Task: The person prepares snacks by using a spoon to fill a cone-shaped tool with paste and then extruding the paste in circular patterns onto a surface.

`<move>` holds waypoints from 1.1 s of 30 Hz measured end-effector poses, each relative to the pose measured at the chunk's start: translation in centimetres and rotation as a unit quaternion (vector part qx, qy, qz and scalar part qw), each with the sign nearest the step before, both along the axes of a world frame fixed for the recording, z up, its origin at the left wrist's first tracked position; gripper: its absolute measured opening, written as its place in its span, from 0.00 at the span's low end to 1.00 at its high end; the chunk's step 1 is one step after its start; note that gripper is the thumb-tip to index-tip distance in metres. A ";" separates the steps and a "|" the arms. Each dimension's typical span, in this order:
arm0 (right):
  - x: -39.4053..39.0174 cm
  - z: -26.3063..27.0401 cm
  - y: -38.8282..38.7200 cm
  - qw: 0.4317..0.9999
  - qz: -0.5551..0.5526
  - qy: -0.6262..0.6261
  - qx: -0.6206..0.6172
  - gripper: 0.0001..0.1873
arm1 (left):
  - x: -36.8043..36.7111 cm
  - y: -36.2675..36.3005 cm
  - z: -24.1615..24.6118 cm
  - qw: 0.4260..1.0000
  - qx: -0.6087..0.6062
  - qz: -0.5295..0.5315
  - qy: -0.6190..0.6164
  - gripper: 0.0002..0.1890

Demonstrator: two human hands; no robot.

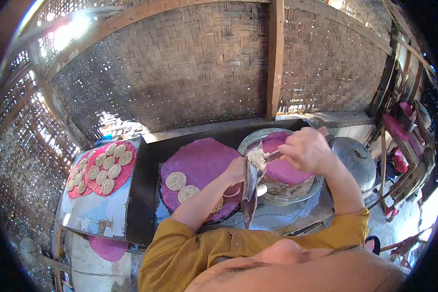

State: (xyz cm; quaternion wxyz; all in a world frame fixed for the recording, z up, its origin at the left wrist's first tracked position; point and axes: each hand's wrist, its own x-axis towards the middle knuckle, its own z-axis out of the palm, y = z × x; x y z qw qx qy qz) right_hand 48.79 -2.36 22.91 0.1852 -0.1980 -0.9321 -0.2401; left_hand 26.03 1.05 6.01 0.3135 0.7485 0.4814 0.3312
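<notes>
My left hand [235,171] is at a dark, elongated tool [251,182] with pale, crumbly dough [257,159] at its upper end; its grip is partly hidden. In my right hand [306,150] is the handle of a spoon or spatula [273,156], its tip at the dough. Behind the tool stands a wide basin [315,188] with a pink sheet [290,168] over pale contents. Left of it lies a round purple mat [200,157] bearing several lacy discs of pressed strands [176,181], one partly behind my left forearm.
At the left, pink mats [126,175] with several similar discs [114,171] lie on a worn board [95,210]. A lidded metal pot [353,164] stands right of the basin. A woven bamboo wall [189,69] and wooden post [275,62] rise behind. Rough wood [421,171] stands far right.
</notes>
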 end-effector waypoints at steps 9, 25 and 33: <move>3.6 -10.8 1.6 0.767 -0.142 0.520 -0.347 0.08 | 1.3 4.0 -1.2 0.908 -0.014 -0.033 -0.417 0.16; 1.2 -10.3 -3.0 0.829 -0.199 0.506 -0.130 0.11 | 2.2 1.1 -0.2 0.892 -0.003 0.013 -0.451 0.17; 0.3 -12.1 -4.2 0.901 -0.115 0.415 -0.049 0.11 | 0.1 2.1 -0.9 0.695 -0.250 -0.113 -0.665 0.17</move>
